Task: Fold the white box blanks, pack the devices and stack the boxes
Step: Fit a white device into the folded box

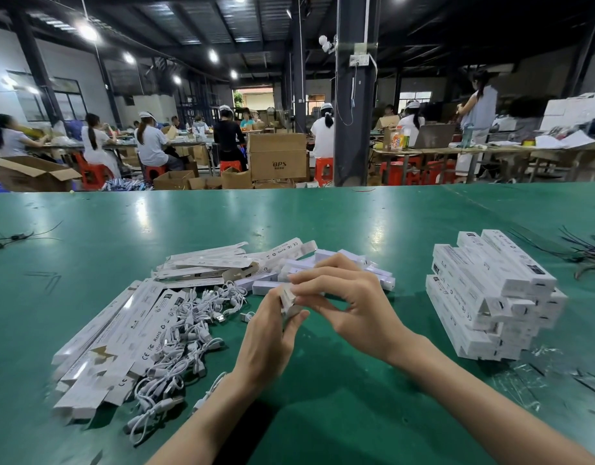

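Observation:
Over the middle of the green table [356,380], my left hand [272,340] grips the near end of a long white box [288,302]. My right hand [349,303] pinches the same end from the right, and its fingers hide most of the box. Flat white box blanks [121,337] lie in a pile at the left. A tangle of white cables [188,337] lies beside them. More blanks [222,260] and white devices [265,283] lie behind my hands. A stack of packed white boxes [490,297] stands at the right.
Thin black ties [584,250] lie at the table's far right, and black wires [11,236] at the far left. Clear plastic scraps [524,374] sit near the stack. Beyond the table's far edge, seated workers, cardboard cartons [277,159] and a dark pillar [354,95] fill the hall.

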### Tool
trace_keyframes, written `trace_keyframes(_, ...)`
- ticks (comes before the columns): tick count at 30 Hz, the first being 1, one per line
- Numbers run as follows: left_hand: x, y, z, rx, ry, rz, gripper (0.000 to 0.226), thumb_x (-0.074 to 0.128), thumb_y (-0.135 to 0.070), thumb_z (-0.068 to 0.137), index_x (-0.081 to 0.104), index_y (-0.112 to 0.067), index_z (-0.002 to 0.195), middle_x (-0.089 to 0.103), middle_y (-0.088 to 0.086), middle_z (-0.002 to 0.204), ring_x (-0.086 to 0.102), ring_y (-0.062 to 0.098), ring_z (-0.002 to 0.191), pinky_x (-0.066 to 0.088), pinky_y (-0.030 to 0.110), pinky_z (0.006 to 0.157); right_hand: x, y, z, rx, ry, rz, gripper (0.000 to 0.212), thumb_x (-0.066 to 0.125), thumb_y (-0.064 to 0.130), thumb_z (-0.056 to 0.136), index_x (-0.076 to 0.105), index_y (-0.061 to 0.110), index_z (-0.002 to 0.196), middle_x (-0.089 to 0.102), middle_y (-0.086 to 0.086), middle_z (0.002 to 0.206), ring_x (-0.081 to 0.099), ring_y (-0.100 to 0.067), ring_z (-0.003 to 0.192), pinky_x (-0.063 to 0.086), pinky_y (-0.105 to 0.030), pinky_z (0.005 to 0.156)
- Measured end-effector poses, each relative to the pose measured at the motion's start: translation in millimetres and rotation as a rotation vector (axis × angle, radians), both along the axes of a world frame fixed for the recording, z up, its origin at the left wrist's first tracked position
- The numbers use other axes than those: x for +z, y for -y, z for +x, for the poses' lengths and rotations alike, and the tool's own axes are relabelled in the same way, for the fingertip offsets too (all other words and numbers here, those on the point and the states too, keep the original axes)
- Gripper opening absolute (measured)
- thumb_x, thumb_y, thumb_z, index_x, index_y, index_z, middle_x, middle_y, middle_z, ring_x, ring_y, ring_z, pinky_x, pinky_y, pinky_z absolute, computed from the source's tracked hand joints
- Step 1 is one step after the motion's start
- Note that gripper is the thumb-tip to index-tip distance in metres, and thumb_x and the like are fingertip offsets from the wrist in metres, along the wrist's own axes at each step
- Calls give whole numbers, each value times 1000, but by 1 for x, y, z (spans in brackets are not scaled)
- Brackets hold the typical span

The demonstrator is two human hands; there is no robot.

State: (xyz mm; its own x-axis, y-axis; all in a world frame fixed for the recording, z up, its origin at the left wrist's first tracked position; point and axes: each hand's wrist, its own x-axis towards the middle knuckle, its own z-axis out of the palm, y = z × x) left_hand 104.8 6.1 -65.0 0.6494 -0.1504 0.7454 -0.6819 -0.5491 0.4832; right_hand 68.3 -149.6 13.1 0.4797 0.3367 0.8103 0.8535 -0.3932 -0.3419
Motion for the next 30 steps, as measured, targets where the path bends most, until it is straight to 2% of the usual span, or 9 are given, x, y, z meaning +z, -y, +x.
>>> trace_keyframes(3,-1,0,-1,-10,-17,-15,36,69,-8,86,47,-8,114,62,5,102,63,29,86,48,36,73,2,-1,-1,15,-33,9,12,74,6,81,77,7,92,73,0,101,61,-23,95,52,-34,82)
trace_keyframes(4,-1,1,-2,-10,-21,-35,37,69,-10,86,46,-15,114,62,5,101,62,28,85,47,36,71,2,-1,-1,22,-53,20,12,74,4,81,77,7,92,74,0,101,62,-23,95,52,-34,82)
trace_keyframes(7,0,3,-3,-7,-4,-77,42,67,-17,86,37,-36,108,58,-3,95,56,19,78,35,23,63,3,-1,-1,32,-109,60,14,74,-1,80,78,6,92,74,-1,102,63,-23,96,53,-35,82)
trace_keyframes(10,0,3,-3,1,13,-57,39,64,-22,85,36,-29,111,60,1,93,58,24,73,33,21,61,2,-2,0,14,-82,54,13,74,0,80,77,5,92,74,-1,103,64,-23,94,54,-36,81)
trace_keyframes(17,0,2,-4,0,36,-49,39,64,-24,85,36,-26,112,61,4,91,59,29,69,33,22,58,0,-1,1,24,-43,73,13,73,0,81,76,4,93,73,-2,105,65,-22,94,55,-36,79)
trace_keyframes(21,1,1,-5,11,40,-26,41,61,-21,84,46,-5,119,66,14,103,64,32,83,40,23,66,-5,-2,2,6,90,-35,14,71,4,83,75,1,96,71,-6,112,64,-27,94,52,-35,83)
trace_keyframes(23,2,1,-6,14,21,-28,43,60,-21,84,47,-1,120,66,16,106,64,33,86,42,24,68,-6,-2,1,0,107,-42,15,71,4,84,75,0,97,70,-6,113,64,-27,95,52,-34,84)
trace_keyframes(27,4,3,-7,26,23,21,37,66,-18,87,45,-2,113,65,15,90,61,34,69,38,29,59,0,-2,1,1,45,26,9,71,3,83,75,1,91,73,-3,103,64,-22,92,53,-35,79)
trace_keyframes(30,4,4,-8,41,25,25,37,66,-20,86,47,-2,112,64,14,87,59,33,67,36,29,58,5,-1,0,-1,22,71,8,72,3,81,75,1,89,74,-3,97,64,-18,89,53,-32,78)
